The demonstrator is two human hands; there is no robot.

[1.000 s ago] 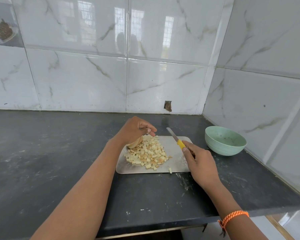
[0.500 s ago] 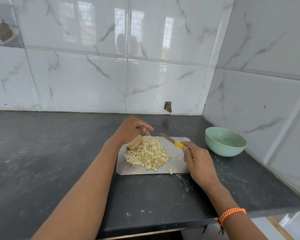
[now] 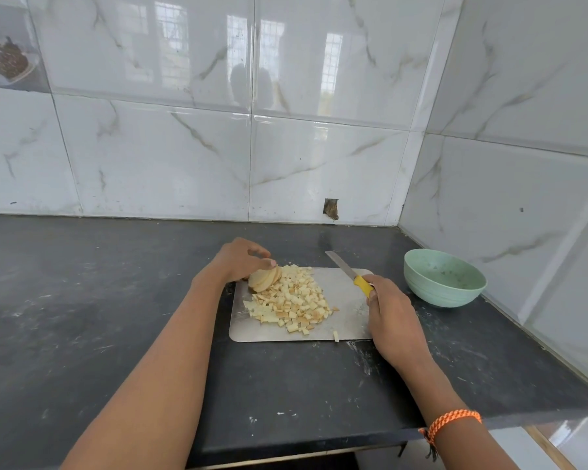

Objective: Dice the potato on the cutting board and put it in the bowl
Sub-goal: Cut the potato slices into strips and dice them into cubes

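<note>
A pile of diced potato (image 3: pixel 291 305) covers the left half of the metal cutting board (image 3: pixel 345 307). At the board's far left corner my left hand (image 3: pixel 240 257) curls over a stack of round potato slices (image 3: pixel 264 279) and holds them. My right hand (image 3: pixel 392 315) grips the yellow handle of a knife (image 3: pixel 348 273) at the board's right edge. Its blade points away toward the wall, above the board's far edge. The green bowl (image 3: pixel 443 278) stands to the right of the board, with only small bits inside.
The dark countertop (image 3: pixel 99 300) runs from the tiled back wall to the tiled right wall, which stands just behind the bowl. One loose potato piece (image 3: pixel 335 335) lies at the board's near edge. The counter's front edge is close below my arms.
My left hand has shifted on the potato slices, which now lean out from under its fingers. The knife blade swung left and lower, then back up toward the wall.
</note>
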